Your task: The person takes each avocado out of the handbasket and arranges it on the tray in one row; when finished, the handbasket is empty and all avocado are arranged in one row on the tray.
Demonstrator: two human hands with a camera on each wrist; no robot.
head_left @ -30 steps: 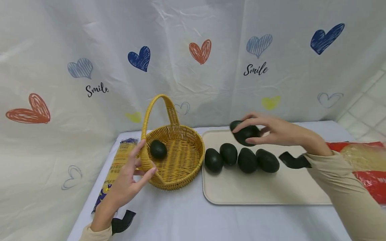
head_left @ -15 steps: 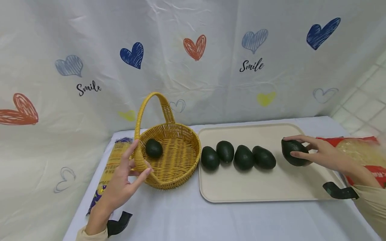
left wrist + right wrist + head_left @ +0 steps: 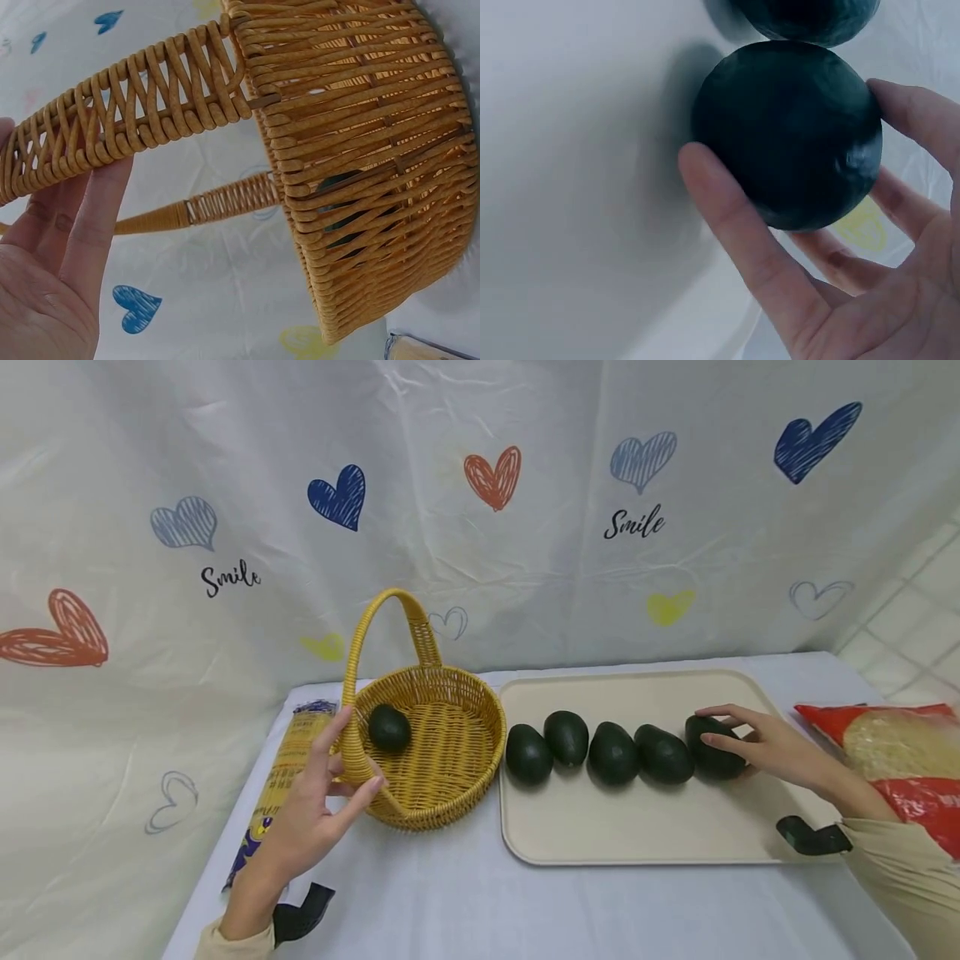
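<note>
My left hand [image 3: 303, 822] holds the side handle of a yellow wicker basket [image 3: 442, 760]; in the left wrist view its fingers lie behind the woven handle [image 3: 127, 105]. One dark green avocado [image 3: 389, 728] sits at the basket's left side. On the beige tray [image 3: 622, 831], several more avocados stand in a row, such as this upright avocado [image 3: 613, 756]. My right hand [image 3: 783, 758] grips the avocado at the row's right end [image 3: 787, 135], thumb on one side and fingers on the other. That avocado is right beside its neighbour [image 3: 664, 755].
A long yellow and blue packet [image 3: 288, 768] lies left of the basket. Right of the tray is a red bag with a clear window [image 3: 892, 747]. Behind the white-covered table [image 3: 465, 893] hangs a white curtain with printed hearts [image 3: 555, 602].
My right hand has carried its avocado from above the row out to the right, then down and left against the row's right end. The left hand stays on the basket handle.
</note>
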